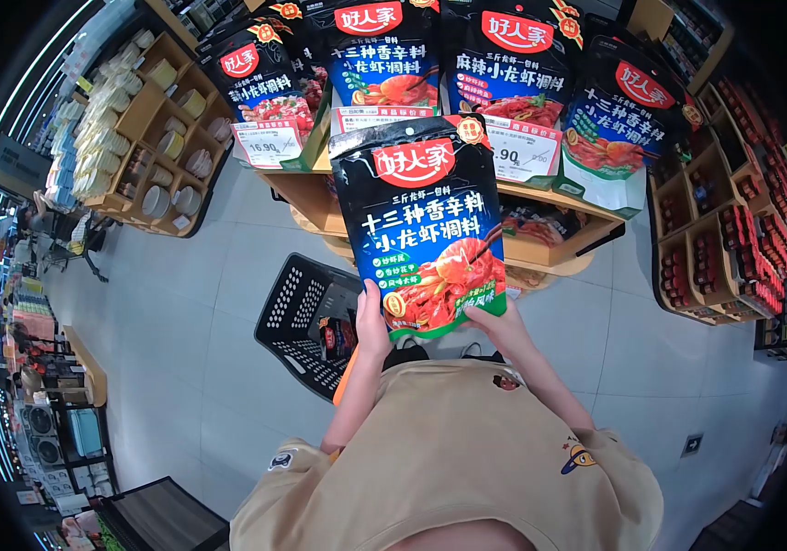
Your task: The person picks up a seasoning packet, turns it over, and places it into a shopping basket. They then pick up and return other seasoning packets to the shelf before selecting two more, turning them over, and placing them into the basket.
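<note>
Between both hands I hold a black and blue seasoning pouch [416,216], upright with its front facing me; crayfish are pictured near its green bottom edge. My left hand [372,326] grips the lower left edge, and my right hand [501,326] grips the lower right corner. Most fingers are hidden behind the pouch. Just beyond it, similar pouches [384,57] stand in a row on a wooden display shelf [586,204], with price cards [271,143] in front. Below and left, a black shopping basket [288,308] on the floor holds a dark package [336,338].
Wooden shelves of bowls [157,200] stand at the left. Shelves of red-packed goods [752,248] are on the right. More packages [540,223] sit on the display's lower tier. A dark-framed panel [168,514] is at the lower left, above grey floor tiles [182,321].
</note>
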`<state>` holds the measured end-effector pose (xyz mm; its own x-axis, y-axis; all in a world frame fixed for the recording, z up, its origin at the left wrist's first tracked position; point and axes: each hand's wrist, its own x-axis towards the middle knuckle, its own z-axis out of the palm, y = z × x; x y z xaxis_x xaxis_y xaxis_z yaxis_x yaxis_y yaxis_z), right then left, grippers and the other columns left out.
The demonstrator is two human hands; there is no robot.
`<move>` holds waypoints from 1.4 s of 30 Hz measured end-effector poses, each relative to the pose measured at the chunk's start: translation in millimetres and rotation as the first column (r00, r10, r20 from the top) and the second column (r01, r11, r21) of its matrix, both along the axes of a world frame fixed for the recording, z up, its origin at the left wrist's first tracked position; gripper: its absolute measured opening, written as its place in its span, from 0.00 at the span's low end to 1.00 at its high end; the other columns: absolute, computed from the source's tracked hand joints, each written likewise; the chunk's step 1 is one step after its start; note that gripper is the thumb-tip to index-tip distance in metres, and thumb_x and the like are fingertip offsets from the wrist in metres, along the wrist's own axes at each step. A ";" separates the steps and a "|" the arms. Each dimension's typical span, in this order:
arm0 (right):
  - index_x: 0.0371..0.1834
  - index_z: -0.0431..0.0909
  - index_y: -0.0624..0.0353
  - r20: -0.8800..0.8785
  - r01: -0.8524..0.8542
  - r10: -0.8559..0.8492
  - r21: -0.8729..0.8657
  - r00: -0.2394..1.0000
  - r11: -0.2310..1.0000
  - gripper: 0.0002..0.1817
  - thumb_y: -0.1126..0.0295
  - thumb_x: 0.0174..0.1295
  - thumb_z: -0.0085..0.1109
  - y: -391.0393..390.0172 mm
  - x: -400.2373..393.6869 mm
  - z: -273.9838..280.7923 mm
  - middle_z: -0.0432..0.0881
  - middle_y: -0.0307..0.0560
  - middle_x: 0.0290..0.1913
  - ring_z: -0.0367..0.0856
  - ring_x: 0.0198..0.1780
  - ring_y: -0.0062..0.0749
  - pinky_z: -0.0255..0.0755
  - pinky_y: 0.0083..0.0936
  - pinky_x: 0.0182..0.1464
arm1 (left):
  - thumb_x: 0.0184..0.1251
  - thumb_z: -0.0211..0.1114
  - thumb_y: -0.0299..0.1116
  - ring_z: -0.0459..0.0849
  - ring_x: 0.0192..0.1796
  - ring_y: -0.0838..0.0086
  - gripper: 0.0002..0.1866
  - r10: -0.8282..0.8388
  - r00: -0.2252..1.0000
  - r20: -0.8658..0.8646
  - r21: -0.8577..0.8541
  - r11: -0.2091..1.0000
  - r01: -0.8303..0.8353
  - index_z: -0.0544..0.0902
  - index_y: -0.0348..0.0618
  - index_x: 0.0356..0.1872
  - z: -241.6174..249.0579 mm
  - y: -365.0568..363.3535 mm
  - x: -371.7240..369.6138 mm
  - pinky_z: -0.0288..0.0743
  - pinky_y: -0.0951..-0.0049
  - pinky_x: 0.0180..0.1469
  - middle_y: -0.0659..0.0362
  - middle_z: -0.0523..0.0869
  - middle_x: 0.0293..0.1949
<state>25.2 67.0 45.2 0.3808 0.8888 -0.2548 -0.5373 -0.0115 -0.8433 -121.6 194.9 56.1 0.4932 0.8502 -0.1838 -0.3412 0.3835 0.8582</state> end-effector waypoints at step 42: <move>0.32 0.79 0.59 0.876 -0.362 -0.481 0.440 -0.027 0.822 0.14 0.75 0.36 0.61 20.4 -60.6 62.3 0.77 0.38 0.43 0.75 0.40 0.27 0.73 0.19 0.37 | 0.58 0.49 0.47 0.61 0.27 0.78 0.18 -0.419 0.332 0.845 -0.102 0.484 0.869 0.63 0.40 0.28 -3.2 16.2 89.5 0.59 0.83 0.31 0.62 0.63 0.23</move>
<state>-35.4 87.4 107.5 -0.0951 0.6247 0.7750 0.8046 0.5067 -0.3097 -32.1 211.1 53.0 0.9702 0.0635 0.2338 -0.0945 0.9878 0.1237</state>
